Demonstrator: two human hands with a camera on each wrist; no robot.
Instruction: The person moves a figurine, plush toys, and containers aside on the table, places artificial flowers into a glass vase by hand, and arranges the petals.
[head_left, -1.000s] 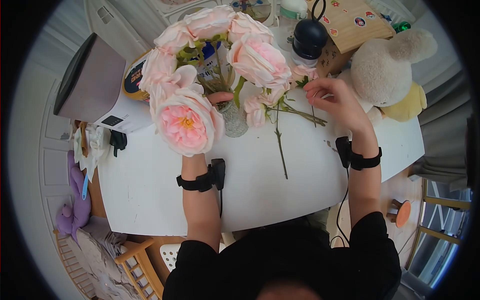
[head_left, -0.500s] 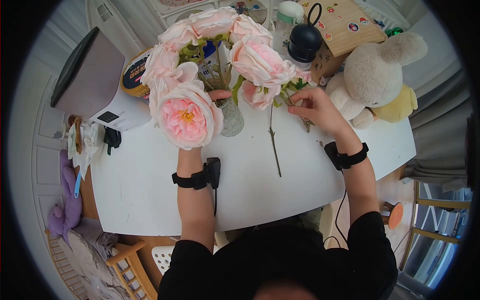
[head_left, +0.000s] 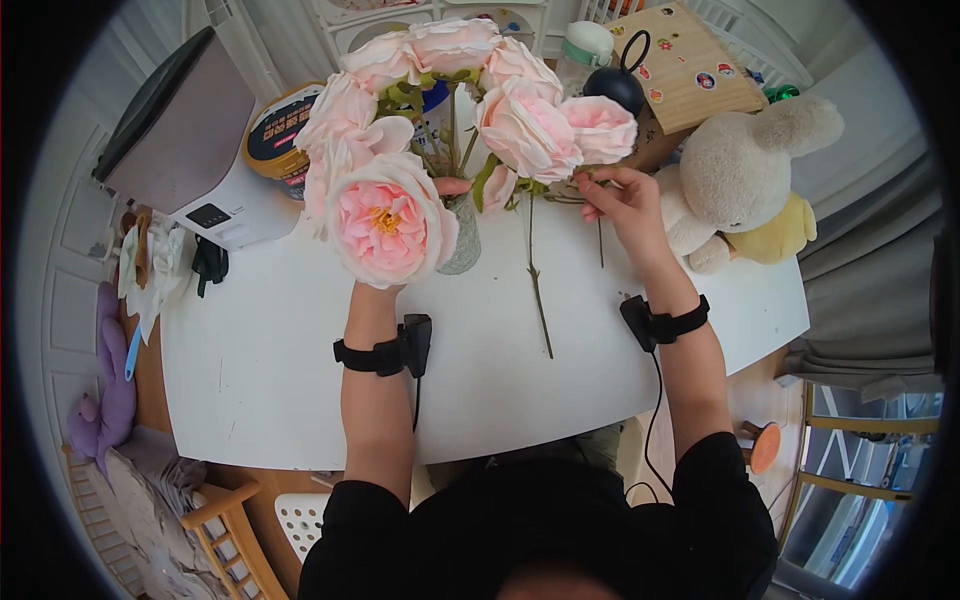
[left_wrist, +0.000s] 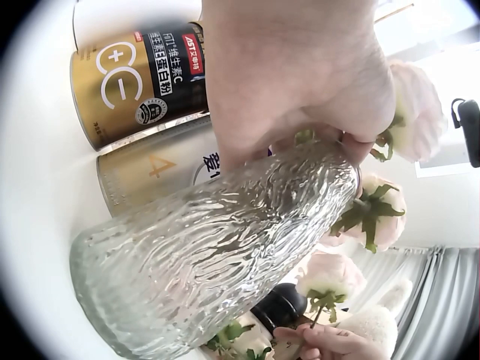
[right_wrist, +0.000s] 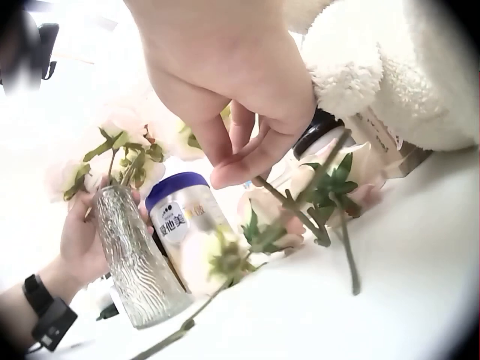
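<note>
My left hand (head_left: 452, 186) grips the neck of a clear textured glass vase (left_wrist: 217, 247), which stands on the white table. Large pale pink roses (head_left: 390, 222) spread from the vase and hide part of this hand in the head view. To the right, my right hand (head_left: 628, 205) pinches the stem of a single pink rose (head_left: 600, 128), its bloom raised beside the bouquet. The right wrist view shows the pinched stem (right_wrist: 289, 206) between thumb and fingers. Below that hand, several loose roses (right_wrist: 262, 221) lie on the table, one long stem (head_left: 537, 290) pointing toward me.
A tub with a dark lid (head_left: 283, 130) and a white appliance (head_left: 205, 170) stand at the left. Behind the vase is a blue-lidded can (right_wrist: 184, 202). A dark bottle (head_left: 615, 90), a stickered wooden board (head_left: 690, 70) and a plush rabbit (head_left: 735, 170) occupy the back right.
My right hand has moved left to the loose roses, taken a stem and lifted one rose up beside the bouquet. My left hand stays on the vase.
</note>
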